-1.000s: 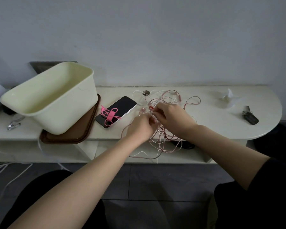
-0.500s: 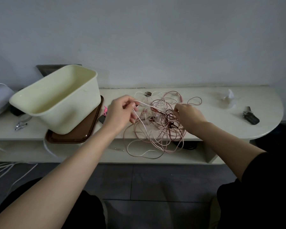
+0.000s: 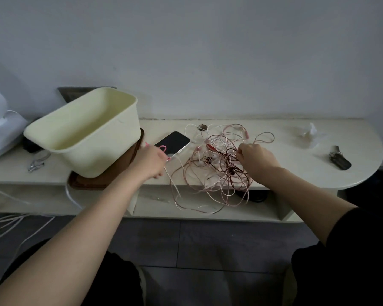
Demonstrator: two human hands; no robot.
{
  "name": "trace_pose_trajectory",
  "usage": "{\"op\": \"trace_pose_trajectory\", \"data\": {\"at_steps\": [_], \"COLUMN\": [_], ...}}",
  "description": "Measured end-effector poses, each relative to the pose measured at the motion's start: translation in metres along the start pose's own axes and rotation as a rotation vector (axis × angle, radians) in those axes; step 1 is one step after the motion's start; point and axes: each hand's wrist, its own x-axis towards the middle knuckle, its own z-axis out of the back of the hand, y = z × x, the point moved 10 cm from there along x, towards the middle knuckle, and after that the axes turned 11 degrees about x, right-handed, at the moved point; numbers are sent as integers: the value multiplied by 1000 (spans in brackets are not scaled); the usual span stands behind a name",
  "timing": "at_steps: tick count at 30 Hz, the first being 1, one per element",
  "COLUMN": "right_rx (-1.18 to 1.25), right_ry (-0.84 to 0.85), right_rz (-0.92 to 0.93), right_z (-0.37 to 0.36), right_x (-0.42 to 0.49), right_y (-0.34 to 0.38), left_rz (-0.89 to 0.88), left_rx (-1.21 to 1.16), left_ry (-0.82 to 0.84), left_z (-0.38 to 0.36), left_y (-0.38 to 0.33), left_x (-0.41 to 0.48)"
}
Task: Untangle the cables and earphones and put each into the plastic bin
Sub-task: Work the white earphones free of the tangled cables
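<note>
A tangle of pink, white and dark red cables and earphones (image 3: 219,164) lies on the cream table, with loops hanging over its front edge. My right hand (image 3: 255,159) rests on the tangle's right side, fingers pinched on strands at its middle. My left hand (image 3: 152,161) is left of the tangle, beside the bin, closed on a pale cable (image 3: 173,182) that trails down past the table edge. The cream plastic bin (image 3: 102,160) stands tilted on a brown tray (image 3: 86,184) at the left; nothing shows inside it.
A black phone (image 3: 173,141) lies between the bin and the tangle, with a pink cable tie (image 3: 163,148) at its near end. Keys (image 3: 339,161) and crumpled tissue (image 3: 307,135) sit at the right. A nail clipper (image 3: 34,166) and a white appliance (image 3: 0,131) are left.
My hands came apart from the middle of the tangle. The left hand drew a pale cable out leftward, then dropped toward the table edge by the bin. The right hand stayed on the tangle.
</note>
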Motion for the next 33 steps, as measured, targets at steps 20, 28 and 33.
{"op": "trace_pose_trajectory", "data": {"at_steps": [20,28,33], "right_rx": [195,139,34], "right_ry": [-86,-53,28], "right_rz": [311,296,182], "right_z": [22,15,0], "right_x": [-15,-9,-5], "right_y": [54,48,28], "left_rz": [-384,-435,-437], "left_rx": [141,-167,-478], "left_ry": [-3,-104,-219], "left_z": [-77,-34,13], "left_y": [-93,-108,-96], "left_x": [-9,-21,-31]}}
